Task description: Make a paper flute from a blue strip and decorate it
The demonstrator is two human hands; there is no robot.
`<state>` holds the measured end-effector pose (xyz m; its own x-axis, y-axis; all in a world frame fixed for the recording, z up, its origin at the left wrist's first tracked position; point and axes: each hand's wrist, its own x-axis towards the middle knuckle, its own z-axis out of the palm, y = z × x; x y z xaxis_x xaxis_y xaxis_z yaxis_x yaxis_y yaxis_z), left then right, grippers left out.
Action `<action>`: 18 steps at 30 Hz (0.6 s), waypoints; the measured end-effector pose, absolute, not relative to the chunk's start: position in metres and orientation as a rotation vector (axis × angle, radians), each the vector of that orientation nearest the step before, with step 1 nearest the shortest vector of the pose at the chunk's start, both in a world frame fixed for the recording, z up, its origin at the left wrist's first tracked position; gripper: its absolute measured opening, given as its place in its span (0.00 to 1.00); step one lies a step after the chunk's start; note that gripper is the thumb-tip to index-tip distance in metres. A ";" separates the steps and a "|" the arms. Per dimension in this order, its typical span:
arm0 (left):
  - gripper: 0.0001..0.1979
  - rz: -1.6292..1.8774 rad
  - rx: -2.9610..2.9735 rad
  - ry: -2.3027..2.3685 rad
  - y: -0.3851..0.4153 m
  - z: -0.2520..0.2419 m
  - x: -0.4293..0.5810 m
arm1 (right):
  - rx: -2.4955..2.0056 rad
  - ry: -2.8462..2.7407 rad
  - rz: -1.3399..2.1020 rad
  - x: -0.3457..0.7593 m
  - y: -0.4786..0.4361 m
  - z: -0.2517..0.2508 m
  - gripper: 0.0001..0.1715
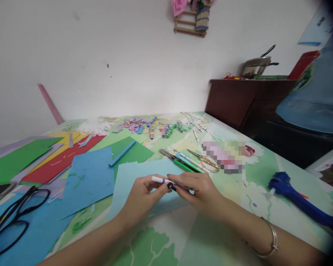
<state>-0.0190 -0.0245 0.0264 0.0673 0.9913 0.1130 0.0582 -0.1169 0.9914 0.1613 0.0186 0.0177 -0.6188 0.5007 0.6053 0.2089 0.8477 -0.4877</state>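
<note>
Both hands meet over the near part of the table with a slim white stick (pixel 157 179) with a purple band between their fingers. My left hand (pixel 145 192) pinches it near its left end, thumb tip close to the band. From the other side my right hand (pixel 199 188) is closed round the rest, hiding most of its length. Under the hands lies a light blue foam sheet (pixel 127 181). Just beyond the right hand are a green utility knife (pixel 185 165) with its blade out, another white stick (pixel 192 161) and gold-handled scissors (pixel 209 163).
Coloured sheets, including a blue one (pixel 91 173) and a red one (pixel 63 160), spread to the left beside black glasses (pixel 24 210). A blue glue gun (pixel 299 199) lies at right. Purple scraps (pixel 133 125) and decorated rolls (pixel 169 130) are farther back, before the wall.
</note>
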 end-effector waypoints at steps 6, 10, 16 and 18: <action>0.10 1.170 1.374 1.176 -0.025 0.027 -0.018 | -0.593 -2.248 0.534 0.161 0.020 0.019 0.15; 0.10 1.135 1.396 1.159 -0.024 0.027 -0.019 | -0.685 -2.151 0.877 0.161 0.020 0.026 0.15; 0.12 1.169 1.396 1.139 -0.019 0.025 -0.021 | -0.694 -1.937 1.306 0.161 0.018 0.027 0.15; 0.12 1.149 1.376 1.087 -0.019 0.024 -0.020 | -0.693 -1.861 1.440 0.160 0.016 0.028 0.17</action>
<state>-0.0204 -0.0190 0.0245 0.1452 0.9852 0.0913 0.0372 -0.0976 0.9945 0.1601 0.0165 0.0276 -0.6304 0.7530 0.1886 0.0065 0.2480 -0.9687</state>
